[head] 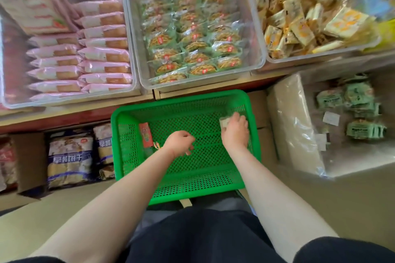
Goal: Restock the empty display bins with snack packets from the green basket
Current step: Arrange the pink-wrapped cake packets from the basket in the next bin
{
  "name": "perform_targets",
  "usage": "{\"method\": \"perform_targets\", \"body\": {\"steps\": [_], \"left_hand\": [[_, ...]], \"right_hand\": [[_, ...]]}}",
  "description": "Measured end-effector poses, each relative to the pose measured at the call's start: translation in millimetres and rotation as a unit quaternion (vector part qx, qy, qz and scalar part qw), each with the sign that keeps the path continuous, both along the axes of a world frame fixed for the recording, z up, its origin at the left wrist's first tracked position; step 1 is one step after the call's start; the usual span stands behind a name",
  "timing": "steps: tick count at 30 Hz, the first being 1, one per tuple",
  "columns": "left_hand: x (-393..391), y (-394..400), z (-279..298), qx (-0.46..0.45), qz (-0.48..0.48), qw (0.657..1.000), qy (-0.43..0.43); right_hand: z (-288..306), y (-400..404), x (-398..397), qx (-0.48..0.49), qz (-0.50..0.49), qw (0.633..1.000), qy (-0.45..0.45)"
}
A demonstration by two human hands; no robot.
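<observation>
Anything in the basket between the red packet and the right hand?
Only the left hand, over bare green mesh of the basket, lies between the red packet and the right hand. Head view.

Both hands in green basket (128,156); right hand (235,132) grips pale packet (224,123); left hand (179,143) loosely curled.

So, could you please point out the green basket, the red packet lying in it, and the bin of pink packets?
green basket (181,97), head view, on its far rim.
red packet (145,134), head view, on its middle.
bin of pink packets (128,34), head view, on its clear right wall.
</observation>
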State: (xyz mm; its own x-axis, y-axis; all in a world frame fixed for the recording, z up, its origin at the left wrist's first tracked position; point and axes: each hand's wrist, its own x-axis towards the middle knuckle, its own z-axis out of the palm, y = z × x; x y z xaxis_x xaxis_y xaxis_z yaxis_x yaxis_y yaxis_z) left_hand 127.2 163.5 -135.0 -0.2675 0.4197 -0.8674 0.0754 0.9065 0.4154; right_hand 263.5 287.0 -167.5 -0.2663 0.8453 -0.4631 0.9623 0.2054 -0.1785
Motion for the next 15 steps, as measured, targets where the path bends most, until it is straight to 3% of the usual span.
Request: {"method": "perform_targets", "body": {"steps": [5, 8, 12, 15], "left_hand": [[0.8, -4.9, 0.8, -0.017, 0.036, 0.999, -0.005], [-3.1, -6.8, 7.1, -0.012, 0.051, 0.999, -0.003], [-18.9, -13.1, 19.2, 0.007, 0.029, 0.998, 0.05], [-44.5, -23.8, 36.2, 0.077, -0.048, 0.989, 0.112]], "right_hand": [[-2.6, 4.0, 1.6, -0.031, 0.124, 0.99, -0.066], [-7.1, 2.2, 1.2, -0.152, 0.105, 0.983, -0.003], [5.6, -2.4, -8.8, -0.234, 0.047, 0.967, 0.095], [35.6, -11.1, -32.7, -0.357, 0.055, 0.913, 0.193]]}}
